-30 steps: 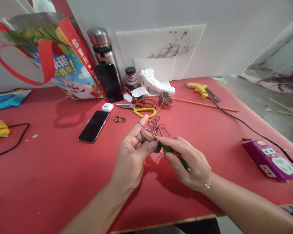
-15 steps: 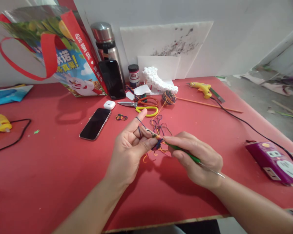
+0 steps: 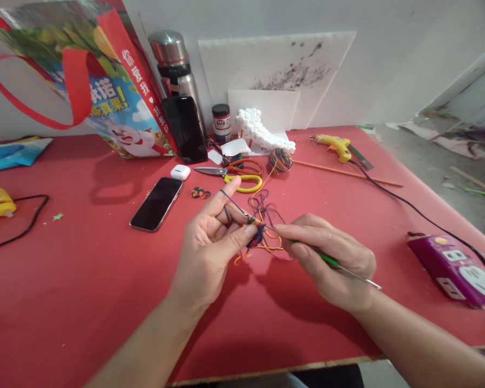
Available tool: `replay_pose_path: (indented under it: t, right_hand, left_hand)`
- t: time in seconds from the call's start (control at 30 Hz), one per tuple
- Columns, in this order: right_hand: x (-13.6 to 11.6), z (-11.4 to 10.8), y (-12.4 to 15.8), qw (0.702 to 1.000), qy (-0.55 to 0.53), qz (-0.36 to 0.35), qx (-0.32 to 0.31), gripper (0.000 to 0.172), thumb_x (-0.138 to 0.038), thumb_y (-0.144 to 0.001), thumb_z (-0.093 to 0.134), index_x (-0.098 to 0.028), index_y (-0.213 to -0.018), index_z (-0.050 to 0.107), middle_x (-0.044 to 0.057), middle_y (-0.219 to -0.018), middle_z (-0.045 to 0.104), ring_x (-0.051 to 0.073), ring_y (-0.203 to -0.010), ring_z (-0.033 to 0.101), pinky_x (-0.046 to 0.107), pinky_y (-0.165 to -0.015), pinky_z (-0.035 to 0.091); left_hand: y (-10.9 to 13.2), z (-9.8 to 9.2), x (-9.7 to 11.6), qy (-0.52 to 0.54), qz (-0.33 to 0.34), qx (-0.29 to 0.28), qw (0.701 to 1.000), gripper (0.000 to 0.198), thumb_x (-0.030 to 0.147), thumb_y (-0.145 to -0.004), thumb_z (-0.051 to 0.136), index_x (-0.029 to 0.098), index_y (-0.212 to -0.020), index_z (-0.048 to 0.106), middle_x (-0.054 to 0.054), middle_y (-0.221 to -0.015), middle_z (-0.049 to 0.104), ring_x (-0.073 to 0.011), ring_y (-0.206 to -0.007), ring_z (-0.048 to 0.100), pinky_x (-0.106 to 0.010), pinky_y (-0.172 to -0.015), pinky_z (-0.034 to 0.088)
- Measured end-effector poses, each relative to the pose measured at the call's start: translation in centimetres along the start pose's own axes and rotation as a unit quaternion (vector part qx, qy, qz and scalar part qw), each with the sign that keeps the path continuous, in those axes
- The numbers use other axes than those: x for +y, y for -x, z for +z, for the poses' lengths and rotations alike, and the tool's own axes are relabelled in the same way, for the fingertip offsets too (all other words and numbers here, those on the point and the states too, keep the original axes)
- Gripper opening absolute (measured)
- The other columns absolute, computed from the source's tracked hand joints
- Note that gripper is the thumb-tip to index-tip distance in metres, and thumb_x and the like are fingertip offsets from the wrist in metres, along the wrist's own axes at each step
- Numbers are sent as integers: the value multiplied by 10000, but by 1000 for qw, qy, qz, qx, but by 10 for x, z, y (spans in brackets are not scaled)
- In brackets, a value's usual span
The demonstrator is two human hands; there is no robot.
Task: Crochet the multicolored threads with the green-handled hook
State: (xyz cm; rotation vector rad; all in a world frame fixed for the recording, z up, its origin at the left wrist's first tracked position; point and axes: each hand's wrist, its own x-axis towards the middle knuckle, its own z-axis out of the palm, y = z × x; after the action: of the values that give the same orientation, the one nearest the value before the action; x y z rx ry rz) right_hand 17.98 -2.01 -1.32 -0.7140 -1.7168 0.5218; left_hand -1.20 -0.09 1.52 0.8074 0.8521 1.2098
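My left hand (image 3: 214, 242) pinches a small multicoloured crochet piece (image 3: 257, 235) between thumb and fingers. Its raised index finger carries a dark strand of yarn (image 3: 235, 203) that runs down to the piece. My right hand (image 3: 327, 258) grips a crochet hook (image 3: 328, 260) with a green handle, and the hook's front end reaches into the stitches at my left fingertips. The metal back end sticks out past my right palm. Loose orange and purple yarn (image 3: 264, 207) lies tangled on the table just behind the piece, leading to a yarn ball (image 3: 280, 161).
Scissors (image 3: 248, 183) lie behind my left hand, near a phone (image 3: 157, 205) and a white earbud case (image 3: 180, 172). A gift bag (image 3: 133, 124), a steel flask (image 3: 170, 51) and an upright phone (image 3: 185, 129) stand at the back. Right: glue gun (image 3: 335, 145), purple box (image 3: 452, 269).
My right hand has drawn slightly right and away from my left hand, pulling the hook back so more of its shaft shows. The left hand still holds the piece.
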Motion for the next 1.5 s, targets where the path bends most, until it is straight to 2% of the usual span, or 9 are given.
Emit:
replay_pose_path:
  t: [0.53,0.9,1.5]
  right_hand:
    - [-2,-1,0,1000,2,5,2,388,-63,-1013,646,-239,-1313,817,61,-832,747,152,-673,689,276,-589,569]
    - [-4,-2,-1,1000,6,8,-7,378,-77,-1016,644,-244,-1304,824,66,-825,753,161,-669,702,276,-578,577]
    - [-6,-3,-1,1000,24,7,-9,435,-10,-970,644,-252,-1276,835,36,-799,705,144,-660,678,266,-588,574]
  left_hand:
    - [-2,0,6,12,9,0,1000,599,151,-683,988,198,-1261,838,22,-762,684,-78,-689,621,-158,-671,553]
    - [-2,-3,9,11,8,1,1000,530,155,-723,949,208,-1242,850,7,-780,687,-95,-692,625,-183,-657,558]
    - [-4,-2,9,22,8,9,1000,480,135,-689,942,191,-1161,874,6,-766,677,-88,-677,612,-175,-639,539]
